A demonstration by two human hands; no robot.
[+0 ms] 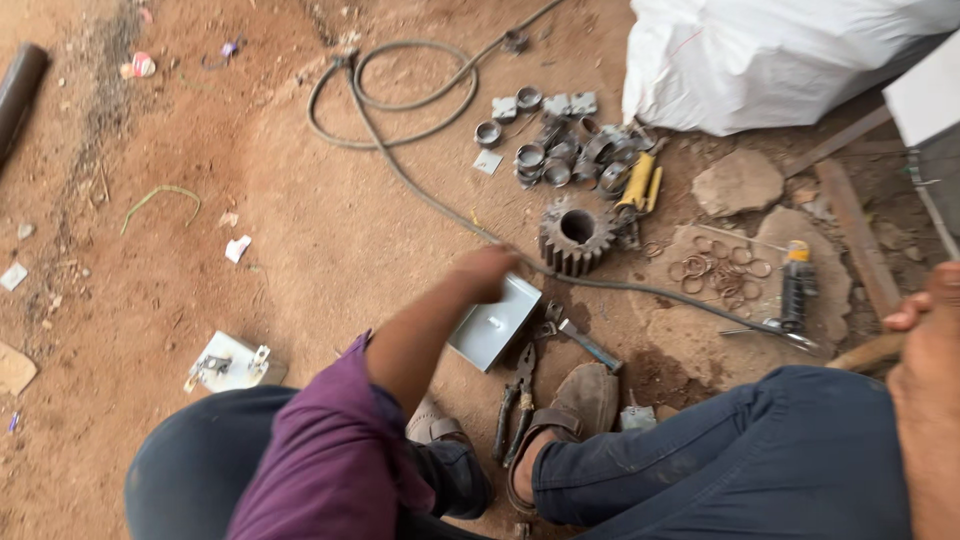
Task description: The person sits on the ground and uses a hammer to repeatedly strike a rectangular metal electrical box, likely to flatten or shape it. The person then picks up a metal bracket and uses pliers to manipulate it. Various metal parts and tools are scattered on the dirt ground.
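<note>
Reddish dirt floor (300,250) fills the head view. The left hand (485,272) closes on a grey metal box (492,325), with a gear (576,235) at two o'clock. The right hand (925,370) grips a wooden handle (865,352). The tilted box could slip onto the pliers (515,400).

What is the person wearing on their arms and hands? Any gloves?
No gloves: both hands are bare. The left hand comes out of a purple sleeve pushed up past the elbow, so the forearm is uncovered. The right hand shows no sleeve, ring or watch in this view.
</note>
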